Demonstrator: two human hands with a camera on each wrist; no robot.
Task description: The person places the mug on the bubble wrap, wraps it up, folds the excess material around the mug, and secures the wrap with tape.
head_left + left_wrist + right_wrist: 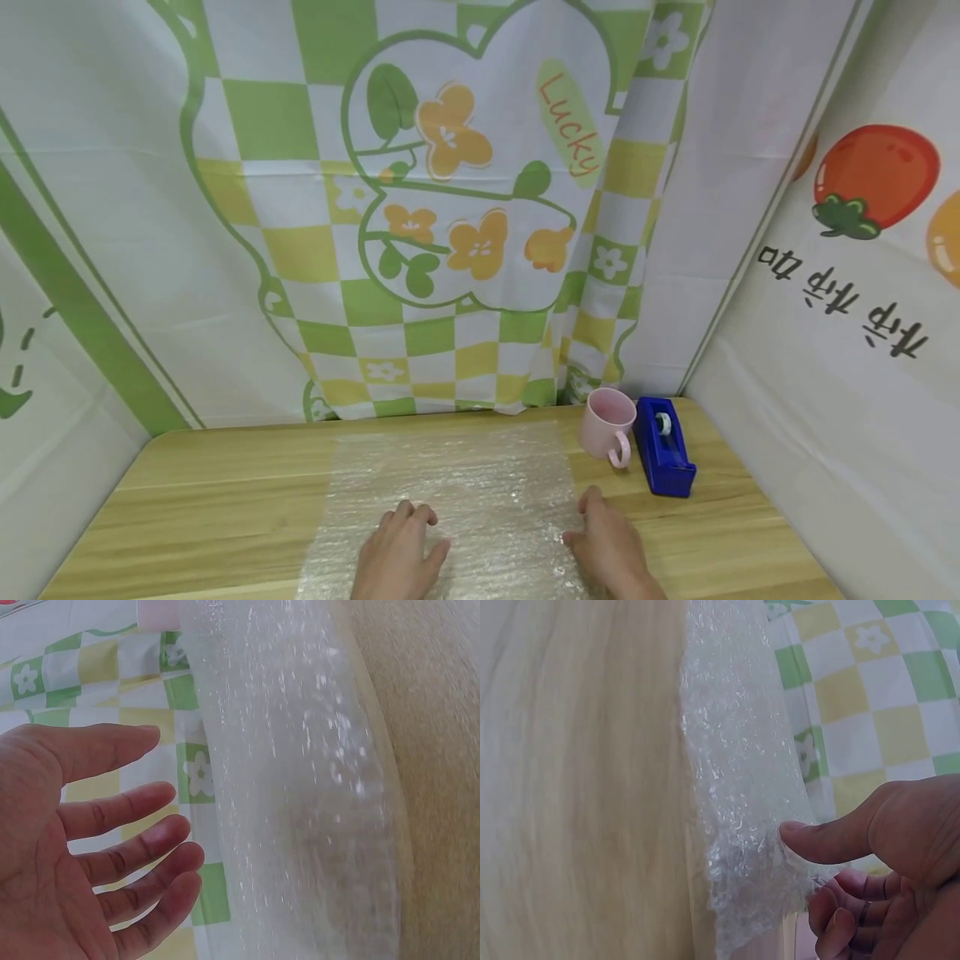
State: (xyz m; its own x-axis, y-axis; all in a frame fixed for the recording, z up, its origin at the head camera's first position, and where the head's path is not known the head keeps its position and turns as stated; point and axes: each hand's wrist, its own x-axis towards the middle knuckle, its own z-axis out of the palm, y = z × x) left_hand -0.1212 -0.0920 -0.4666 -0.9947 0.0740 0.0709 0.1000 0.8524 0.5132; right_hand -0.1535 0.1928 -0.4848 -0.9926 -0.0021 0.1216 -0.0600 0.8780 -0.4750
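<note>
A sheet of clear bubble wrap (pixel 487 487) lies flat on the wooden table. Over its left part hovers my left hand (pixel 401 550), its fingers loosely bent and nothing held; the left wrist view shows the same hand (pixel 97 847) with the thumb apart from the fingers. By the sheet's right edge is my right hand (pixel 609 542). In the right wrist view, this hand (pixel 892 862) has its thumb and fingertips spread apart near the wrap's edge (pixel 742 862); whether they touch it I cannot tell.
A pink mug (pixel 606 425) stands at the back right, its handle toward me. Beside it sits a blue tape dispenser (pixel 666 450) with a roll of tape. A checkered curtain (pixel 480 333) hangs behind the wooden table (pixel 210 500).
</note>
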